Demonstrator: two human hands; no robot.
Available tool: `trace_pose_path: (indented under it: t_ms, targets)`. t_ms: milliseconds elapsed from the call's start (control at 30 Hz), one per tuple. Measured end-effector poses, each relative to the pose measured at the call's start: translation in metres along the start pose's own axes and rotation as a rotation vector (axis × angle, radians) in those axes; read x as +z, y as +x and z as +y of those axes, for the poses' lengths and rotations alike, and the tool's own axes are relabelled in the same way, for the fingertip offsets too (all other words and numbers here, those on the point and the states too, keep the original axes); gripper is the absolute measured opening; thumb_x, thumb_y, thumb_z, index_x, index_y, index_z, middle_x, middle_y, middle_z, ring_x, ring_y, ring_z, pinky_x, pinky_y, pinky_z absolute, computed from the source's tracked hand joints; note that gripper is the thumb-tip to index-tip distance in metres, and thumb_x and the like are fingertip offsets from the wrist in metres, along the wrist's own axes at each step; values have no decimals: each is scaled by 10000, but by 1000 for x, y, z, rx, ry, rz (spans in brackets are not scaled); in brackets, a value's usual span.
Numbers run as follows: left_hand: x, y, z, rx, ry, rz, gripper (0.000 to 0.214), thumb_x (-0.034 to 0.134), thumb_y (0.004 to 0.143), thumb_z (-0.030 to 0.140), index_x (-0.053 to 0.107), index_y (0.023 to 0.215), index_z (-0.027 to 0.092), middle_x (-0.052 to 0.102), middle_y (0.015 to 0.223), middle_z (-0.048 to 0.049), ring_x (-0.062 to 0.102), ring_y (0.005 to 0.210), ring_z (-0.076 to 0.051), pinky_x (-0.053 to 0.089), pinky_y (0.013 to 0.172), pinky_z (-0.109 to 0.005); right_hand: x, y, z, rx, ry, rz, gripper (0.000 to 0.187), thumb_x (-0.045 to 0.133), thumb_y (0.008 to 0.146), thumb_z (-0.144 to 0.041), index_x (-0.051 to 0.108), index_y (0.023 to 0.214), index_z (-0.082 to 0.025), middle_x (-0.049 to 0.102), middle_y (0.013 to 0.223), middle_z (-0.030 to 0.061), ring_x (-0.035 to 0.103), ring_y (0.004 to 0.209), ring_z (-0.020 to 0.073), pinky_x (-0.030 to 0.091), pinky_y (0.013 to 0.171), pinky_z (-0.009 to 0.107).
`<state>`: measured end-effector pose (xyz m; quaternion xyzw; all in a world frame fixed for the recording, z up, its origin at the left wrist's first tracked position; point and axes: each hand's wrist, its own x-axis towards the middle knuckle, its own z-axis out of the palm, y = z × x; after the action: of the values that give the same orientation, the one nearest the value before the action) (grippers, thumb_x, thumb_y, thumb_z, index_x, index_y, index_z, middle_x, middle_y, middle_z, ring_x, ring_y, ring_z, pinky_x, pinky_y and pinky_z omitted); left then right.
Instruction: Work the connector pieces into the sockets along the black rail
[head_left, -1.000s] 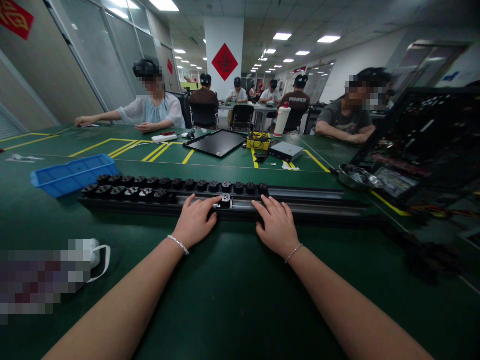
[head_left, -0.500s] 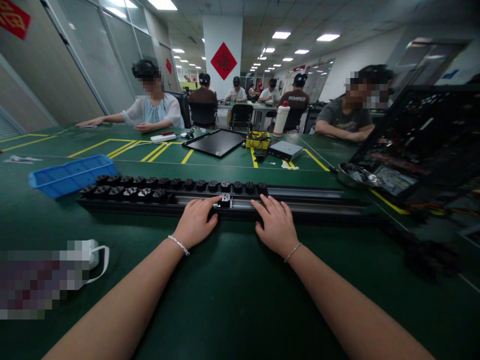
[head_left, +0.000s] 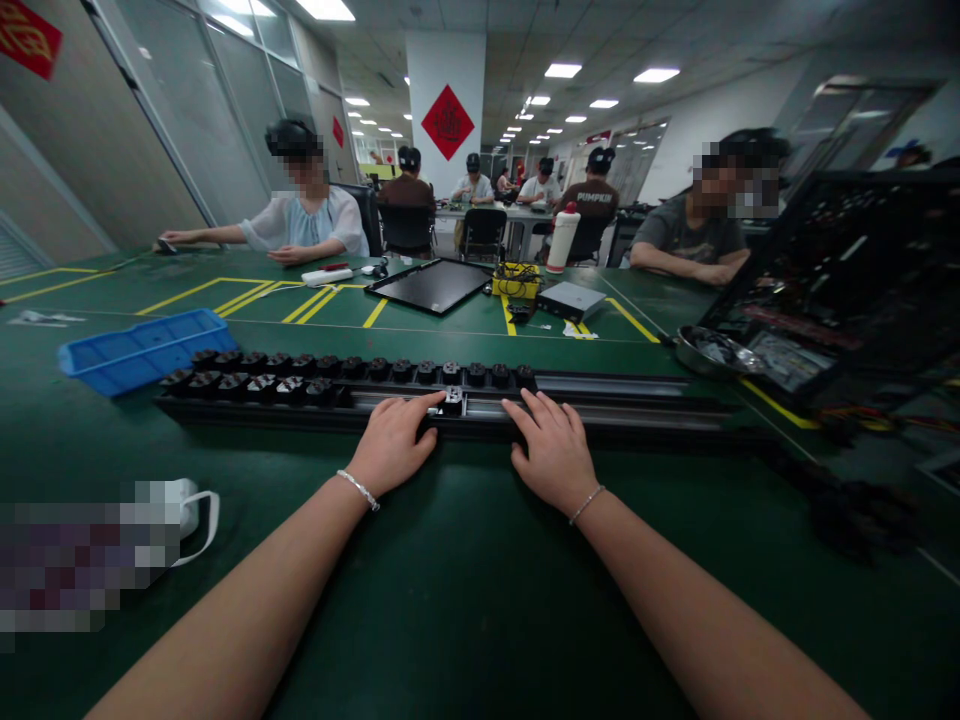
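Observation:
A long black metal channel [head_left: 660, 418] lies across the green table in front of me. Several small black socket modules [head_left: 289, 388] stand along its left part, and another row of them [head_left: 379, 368] lines a parallel rail behind. One pale-faced module [head_left: 452, 396] sits by itself in the front channel. My left hand [head_left: 392, 440] rests on the channel's near edge, fingers stretched, its index fingertip against that module's left side. To the right, my right hand [head_left: 551, 440] lies with fingers spread on the channel, holding nothing. The undersides of both hands are hidden.
A blue plastic bin [head_left: 146, 350] stands at left. Farther back are a black panel [head_left: 427, 285], a yellow box of cables [head_left: 517, 280], a grey box [head_left: 571, 300] and a white bottle [head_left: 562, 240]. At right are a metal bowl [head_left: 718, 352] and a dark frame. Two people sit opposite.
My hands and the channel look almost unmoved. At the far left, the seated person's hand has lifted slightly and now holds a small dark object.

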<state>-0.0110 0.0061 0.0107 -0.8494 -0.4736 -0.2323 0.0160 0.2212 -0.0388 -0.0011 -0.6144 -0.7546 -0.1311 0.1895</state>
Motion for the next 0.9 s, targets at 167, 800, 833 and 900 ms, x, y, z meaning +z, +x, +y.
trace_pose_path:
  t_ms: [167,800,833,900]
  targets:
    - [-1,0,1,-8,-5,-13,465,464,804,250,442,1268,219,648,952,-32,564,875,-195,363,933,-403,0,0,1,-4,0,3,538,481,780,-239,422,1312,-291,397,1406,49,320,1291,234,204,1047,455]
    - [2,0,-1,7,1,-17,480,455,812,263,415,1290,247,634,1135,-30,557,1024,-200,284,1027,-429,-1,0,0,-4,-6,-4,542,484,777,-243,422,1313,-291,399,1407,48,328,1287,232,216,1041,448]
    - [2,0,-1,7,1,-18,480,456,812,263,415,1290,249,634,1134,-30,557,1026,-199,281,1029,-430,-1,0,0,-4,-5,-3,542,483,778,-243,421,1314,-291,401,1406,49,329,1286,233,217,1040,450]
    - [2,0,-1,6,6,-21,481,460,811,263,416,1289,247,633,1138,-30,555,1034,-199,277,1032,-430,-1,0,0,-3,-5,-4,543,481,778,-240,419,1315,-291,404,1403,49,328,1287,234,217,1039,453]
